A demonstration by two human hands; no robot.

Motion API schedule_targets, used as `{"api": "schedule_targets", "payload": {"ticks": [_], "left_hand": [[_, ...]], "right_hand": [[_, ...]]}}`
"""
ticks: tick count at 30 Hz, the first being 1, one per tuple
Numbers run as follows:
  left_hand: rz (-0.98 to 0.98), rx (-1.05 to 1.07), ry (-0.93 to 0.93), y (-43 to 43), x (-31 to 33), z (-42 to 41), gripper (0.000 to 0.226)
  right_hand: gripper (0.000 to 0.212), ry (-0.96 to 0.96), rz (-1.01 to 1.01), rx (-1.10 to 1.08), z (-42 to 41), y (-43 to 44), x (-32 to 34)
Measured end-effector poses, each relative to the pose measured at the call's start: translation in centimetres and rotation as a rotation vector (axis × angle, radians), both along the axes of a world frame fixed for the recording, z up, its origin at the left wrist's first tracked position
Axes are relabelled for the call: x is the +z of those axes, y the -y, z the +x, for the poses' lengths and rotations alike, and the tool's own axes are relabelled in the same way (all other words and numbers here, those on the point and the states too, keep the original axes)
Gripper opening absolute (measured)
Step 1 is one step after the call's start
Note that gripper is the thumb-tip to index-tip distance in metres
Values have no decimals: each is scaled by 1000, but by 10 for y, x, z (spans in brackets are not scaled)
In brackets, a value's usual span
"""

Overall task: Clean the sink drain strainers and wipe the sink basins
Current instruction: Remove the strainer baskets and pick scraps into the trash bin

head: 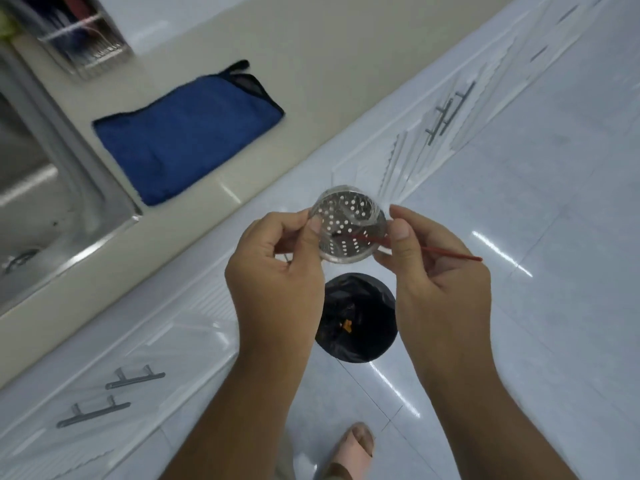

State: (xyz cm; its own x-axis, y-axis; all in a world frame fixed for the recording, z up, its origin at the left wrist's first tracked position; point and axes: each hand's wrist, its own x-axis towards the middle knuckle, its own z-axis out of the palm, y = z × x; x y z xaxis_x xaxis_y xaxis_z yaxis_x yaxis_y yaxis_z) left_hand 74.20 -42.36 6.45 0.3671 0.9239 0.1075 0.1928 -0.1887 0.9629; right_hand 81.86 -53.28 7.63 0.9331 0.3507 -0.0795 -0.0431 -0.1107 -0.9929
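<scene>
Both forearms reached forward, left hand (277,268) and right hand (440,271) raised close together, fingers pinched.

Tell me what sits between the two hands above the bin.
In the head view, the perforated metal drain strainer sits between the left hand and the right hand, with a thin red stick poking into it.

No lettering to read anywhere: none on the strainer (349,233), none on the blue cloth (187,133) lying on the surface (304,50), none on the cabinet doors (433,133) (blank fronts, bare metal handles), and nothing legible on the black bin liner (356,317).
</scene>
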Motion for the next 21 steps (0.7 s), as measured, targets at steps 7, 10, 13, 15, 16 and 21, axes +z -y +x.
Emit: {"api": "schedule_targets", "payload": {"ticks": [7, 10, 13, 15, 16, 21], "left_hand": [[-38, 206, 14, -45, 69, -79, 17], [-37, 323, 9, -71, 91, -125, 21], [-35, 422, -27, -99, 100, -174, 13], [-52, 485, -34, -123, 101, -207, 15], [-65, 512, -40, -137, 99, -223, 16], [-261, 552, -62, -240, 71, -298, 21]], "right_hand": [[22, -12, -30, 365, -43, -66, 61], [23, -17, -51, 493, -78, -108, 78], [25, -2, -87, 635, -118, -157, 90], [32, -1, -116, 756, -144, -195, 95], [37, -2, -139, 821, -158, -217, 96], [51, 106, -385, 923, -218, -340, 75]]}}
